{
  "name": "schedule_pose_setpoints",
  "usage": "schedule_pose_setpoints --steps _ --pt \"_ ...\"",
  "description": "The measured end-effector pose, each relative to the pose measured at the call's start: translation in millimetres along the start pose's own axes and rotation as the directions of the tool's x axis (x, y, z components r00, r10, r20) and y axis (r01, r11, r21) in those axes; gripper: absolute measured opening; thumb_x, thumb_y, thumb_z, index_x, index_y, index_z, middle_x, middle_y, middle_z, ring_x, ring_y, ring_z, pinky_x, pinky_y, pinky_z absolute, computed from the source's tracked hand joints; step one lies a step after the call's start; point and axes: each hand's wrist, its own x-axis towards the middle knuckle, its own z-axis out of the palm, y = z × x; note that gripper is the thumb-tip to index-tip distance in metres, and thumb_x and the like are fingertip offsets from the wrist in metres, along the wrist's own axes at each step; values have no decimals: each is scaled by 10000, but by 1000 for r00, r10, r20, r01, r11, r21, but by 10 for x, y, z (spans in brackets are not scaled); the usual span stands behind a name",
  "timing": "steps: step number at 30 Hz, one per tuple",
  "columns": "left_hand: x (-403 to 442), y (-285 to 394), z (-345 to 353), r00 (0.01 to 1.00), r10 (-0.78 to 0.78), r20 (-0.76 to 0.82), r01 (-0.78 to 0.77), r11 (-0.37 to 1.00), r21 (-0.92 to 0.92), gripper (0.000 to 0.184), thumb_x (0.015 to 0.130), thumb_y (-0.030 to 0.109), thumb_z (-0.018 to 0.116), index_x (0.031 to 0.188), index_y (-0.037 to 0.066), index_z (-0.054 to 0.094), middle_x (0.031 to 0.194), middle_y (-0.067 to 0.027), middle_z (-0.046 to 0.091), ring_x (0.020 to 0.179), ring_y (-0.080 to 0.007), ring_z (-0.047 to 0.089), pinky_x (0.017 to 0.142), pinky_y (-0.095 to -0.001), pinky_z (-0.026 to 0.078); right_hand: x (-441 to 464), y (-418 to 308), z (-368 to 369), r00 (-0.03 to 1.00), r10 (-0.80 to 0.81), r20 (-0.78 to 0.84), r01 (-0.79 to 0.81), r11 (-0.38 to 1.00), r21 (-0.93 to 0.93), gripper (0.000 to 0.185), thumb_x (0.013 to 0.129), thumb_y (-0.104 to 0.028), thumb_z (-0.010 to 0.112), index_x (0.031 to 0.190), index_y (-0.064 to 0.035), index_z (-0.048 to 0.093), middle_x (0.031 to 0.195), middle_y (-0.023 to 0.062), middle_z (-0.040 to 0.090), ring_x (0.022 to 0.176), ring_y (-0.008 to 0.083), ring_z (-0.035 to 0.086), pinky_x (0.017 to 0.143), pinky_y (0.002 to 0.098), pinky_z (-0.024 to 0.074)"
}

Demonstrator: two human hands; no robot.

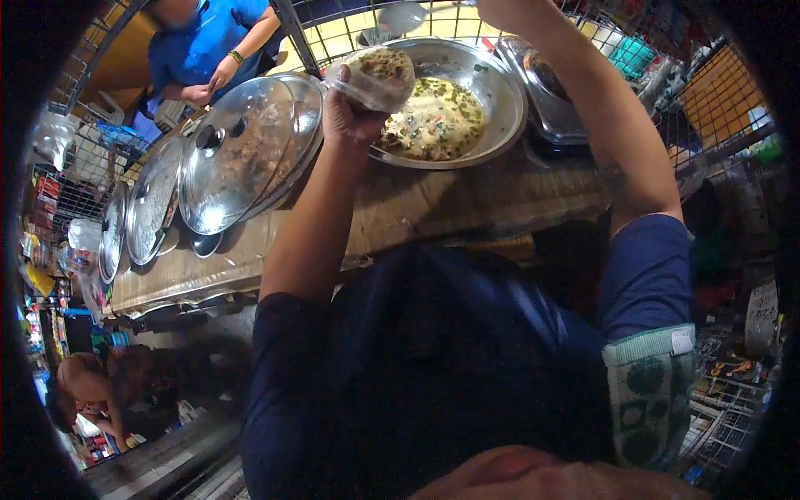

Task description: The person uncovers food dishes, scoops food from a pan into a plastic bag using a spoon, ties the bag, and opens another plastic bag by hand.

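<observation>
Bag (379,73) cupped in left hand (350,123) by bowl (503,104), top middle, maybe for fewer spills; spoon (402,17) gripped in right hand (510,13), top edge.

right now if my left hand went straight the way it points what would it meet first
Past its bag of food, your left hand would likely meet the wire mesh; the large spoon appears close to that line, and depth is unclear.
</observation>
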Motion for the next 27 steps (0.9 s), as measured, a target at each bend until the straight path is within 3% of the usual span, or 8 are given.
schedule_pose_setpoints --steps 1,4,7,14,16,20,23,27 --pt "-9 2 -2 1000 16 -11 -16 1000 22 742 717 452 606 1241 12 319 1190 -184 431 1099 -362 430 951 -474 355 62 60 123 974 128 189 -120 991 -53 153 715 -58 530 837 -30 618 820 138 611 764 270 579 647 404 454" --pt "3 24 -24 999 36 -28 -35 999 6 674 755 425 573 1234 20 325 1178 -182 438 1088 -360 438 941 -479 359 -81 356 1171 995 46 -85 -55 993 -109 194 708 -102 561 896 -60 586 812 110 621 741 258 605 650 363 486" --pt "9 67 -54 991 -3 -135 -16 990 -137 461 681 302 676 1020 48 494 1046 -132 519 1010 -351 480 918 -551 347 -294 149 1490 985 158 66 -147 977 -155 142 737 -76 516 864 -60 577 841 134 612 777 299 596 677 388 488" --pt "57 104 -183 990 3 -144 -22 991 -131 391 682 300 681 934 46 522 1001 -132 527 981 -344 486 892 -557 359 -299 133 1768 924 31 382 -146 950 275 186 671 -86 506 767 -17 650 839 185 621 762 295 607 689 379 484" --pt "7 108 -149 989 -11 -149 -12 988 -155 418 688 294 676 979 45 508 1037 -135 518 1014 -349 475 907 -565 344 -254 157 1505 812 50 581 -276 911 306 296 679 -82 555 972 -69 598 730 78 606 589 189 573 496 310 451" --pt "-38 115 -92 992 9 -129 -24 993 -115 488 682 302 680 1047 47 480 1087 -143 500 1051 -355 460 923 -576 323 -63 472 1342 917 -79 391 -80 924 373 259 649 -121 632 902 -67 635 722 52 617 575 135 553 486 286 446" --pt "21 97 -180 992 -31 -123 12 988 -152 572 676 310 685 1121 50 438 1134 -153 476 1079 -362 445 935 -580 310 64 696 1145 973 -20 231 -108 844 525 194 664 -117 621 844 -47 632 726 51 626 667 129 580 590 292 462" --pt "74 39 -165 996 -42 -85 31 992 -123 628 667 318 691 1160 49 411 1155 -159 466 1091 -366 433 937 -564 319 63 284 262 952 67 299 -188 899 396 116 691 -72 539 746 -24 629 722 129 611 690 214 571 587 383 439"
